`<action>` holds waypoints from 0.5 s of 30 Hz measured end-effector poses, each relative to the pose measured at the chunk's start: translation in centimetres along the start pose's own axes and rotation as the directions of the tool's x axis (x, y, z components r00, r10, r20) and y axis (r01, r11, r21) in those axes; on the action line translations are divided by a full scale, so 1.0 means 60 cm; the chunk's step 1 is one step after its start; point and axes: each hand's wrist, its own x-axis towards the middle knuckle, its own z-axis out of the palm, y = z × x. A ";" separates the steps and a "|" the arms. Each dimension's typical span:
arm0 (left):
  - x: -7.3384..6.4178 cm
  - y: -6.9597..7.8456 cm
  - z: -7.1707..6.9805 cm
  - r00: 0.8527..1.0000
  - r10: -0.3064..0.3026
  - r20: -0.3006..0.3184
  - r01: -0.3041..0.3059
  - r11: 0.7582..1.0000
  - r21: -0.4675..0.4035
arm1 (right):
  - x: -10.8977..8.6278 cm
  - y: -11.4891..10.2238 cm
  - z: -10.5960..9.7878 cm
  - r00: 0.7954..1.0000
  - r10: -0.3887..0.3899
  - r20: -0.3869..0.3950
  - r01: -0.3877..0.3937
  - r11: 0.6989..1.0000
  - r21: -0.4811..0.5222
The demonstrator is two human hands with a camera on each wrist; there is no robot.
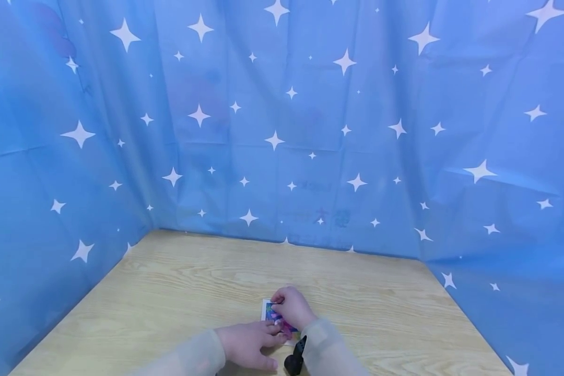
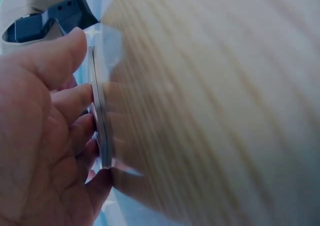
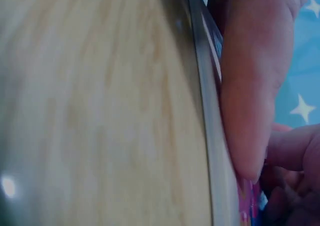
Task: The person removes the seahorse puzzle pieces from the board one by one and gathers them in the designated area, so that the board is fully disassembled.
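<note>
A blue curtain point(image 1: 263, 162) printed with white four-pointed stars hangs round the back and sides of a pale wood-grained table point(image 1: 192, 282). Two light sleeves point(image 1: 331, 347) reach in from the near edge. The left hand point(image 1: 249, 342) lies low, its thumb apart from the other fingers, whose tips rest on a small colourful picture board point(image 1: 269, 313). The right hand point(image 1: 295, 308) arches over the board's far right part, thumb and fingers bent and close together at the picture; whether they pinch anything cannot be told. The board lies on the table near its front, between and partly under both hands, its white border showing at the far left corner; the left wrist view shows its edge as thin layers. A black device point(image 1: 295, 357) sits at the right cuff, just beside the left hand.
</note>
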 end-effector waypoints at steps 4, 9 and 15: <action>-0.008 0.004 -0.010 1.000 0.015 0.018 -0.015 0.999 0.033 | 0.001 0.007 0.005 1.000 -0.006 -0.003 0.006 1.000 0.006; -0.022 0.003 -0.022 0.999 -0.009 0.047 0.007 0.999 0.032 | -0.001 0.005 0.008 1.000 -0.016 -0.006 0.016 1.000 -0.013; -0.020 0.000 -0.014 0.998 -0.044 0.051 0.046 0.998 -0.041 | -0.004 0.001 0.007 0.999 -0.029 -0.013 0.028 0.997 -0.070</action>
